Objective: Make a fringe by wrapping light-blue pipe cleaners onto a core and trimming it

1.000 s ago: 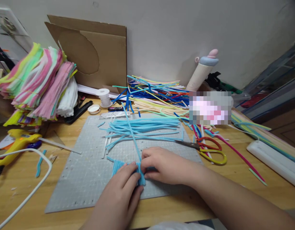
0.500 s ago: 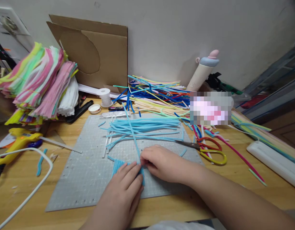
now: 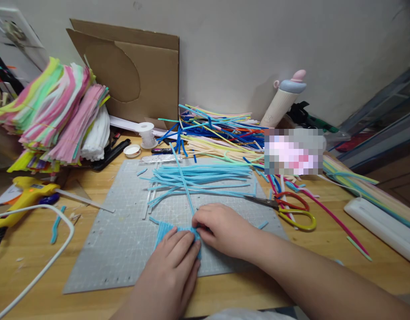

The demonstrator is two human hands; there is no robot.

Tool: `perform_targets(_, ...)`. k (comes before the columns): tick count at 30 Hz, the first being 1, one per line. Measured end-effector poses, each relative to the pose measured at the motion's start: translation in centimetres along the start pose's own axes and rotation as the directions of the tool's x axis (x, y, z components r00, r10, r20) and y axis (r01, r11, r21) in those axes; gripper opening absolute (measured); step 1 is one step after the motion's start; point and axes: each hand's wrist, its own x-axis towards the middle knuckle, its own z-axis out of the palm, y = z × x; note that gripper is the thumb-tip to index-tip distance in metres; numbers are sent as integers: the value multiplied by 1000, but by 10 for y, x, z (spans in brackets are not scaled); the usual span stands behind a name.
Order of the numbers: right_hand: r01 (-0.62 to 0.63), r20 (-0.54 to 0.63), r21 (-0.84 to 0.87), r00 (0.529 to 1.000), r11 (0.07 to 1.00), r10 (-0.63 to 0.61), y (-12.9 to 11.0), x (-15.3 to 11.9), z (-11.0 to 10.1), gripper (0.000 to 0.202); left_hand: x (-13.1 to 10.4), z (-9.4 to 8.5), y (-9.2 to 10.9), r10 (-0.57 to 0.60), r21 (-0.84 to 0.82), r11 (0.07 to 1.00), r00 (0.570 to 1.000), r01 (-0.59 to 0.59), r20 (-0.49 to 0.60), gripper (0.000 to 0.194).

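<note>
A small panel of light-blue pipe cleaners (image 3: 162, 232) set side by side lies near the front of the grey cutting mat (image 3: 101, 249). My left hand (image 3: 173, 255) holds it down, fingers close together across it and hiding much of it. At its right upper edge, my right hand (image 3: 218, 226) is closed in a pinch on a long blue pipe cleaner (image 3: 181, 171), which slants up and away over the mat. The pinching fingertips are partly hidden. Behind both hands lies a loose bunch of blue pipe cleaners (image 3: 205, 173).
Scissors (image 3: 296, 209) with red and yellow handles lie at the mat's right edge. A yellow glue gun (image 3: 28, 195) with a white cable is on the left. Coloured pipe-cleaner bundles (image 3: 68, 111), a spool (image 3: 146, 135), cardboard (image 3: 151, 75) and a bottle (image 3: 281, 100) stand behind.
My right hand has shifted slightly left, closer to my left fingers. The panel and the loose bunch stay in place.
</note>
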Motion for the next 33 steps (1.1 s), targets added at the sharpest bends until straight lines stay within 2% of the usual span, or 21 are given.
perform_targets(3, -5, -12, 8, 1000, 1000, 5, 1, 0, 3, 9, 2, -3, 2, -4, -10, 1000, 1000, 4, -26, 31)
perform_targets(10, -19, -57, 38, 998, 999, 21, 0, 2, 8, 8, 2, -3, 3, -34, -64, 998, 997, 29, -67, 16)
perform_targets(17, -20, -38, 43, 999, 999, 21, -1, 1, 4, 15, -1, 0, 0, -54, -37, 998, 998, 54, -19, 22)
perform_targets(23, 23, -24, 80, 999, 997, -22, 1, 1, 3, 14, 2, -2, 1, -30, -34, 999, 998, 29, -50, 26)
perform_targets(26, -75, -44, 171, 996, 982, 84, 3, 2, 3, 14, 2, -1, 1, -20, -18, 1000, 999, 19, -36, 26)
perform_targets(29, -190, -111, 186, 971, 964, 212, 3, 4, 5, 8, 1, 0, 1, -28, 3, 1000, 1000, 28, -12, 25)
perform_targets(33, -228, -138, 125, 960, 966, 245, -1, 7, 9, 9, 0, 1, 2, -45, 24, 999, 999, 45, 3, 24)
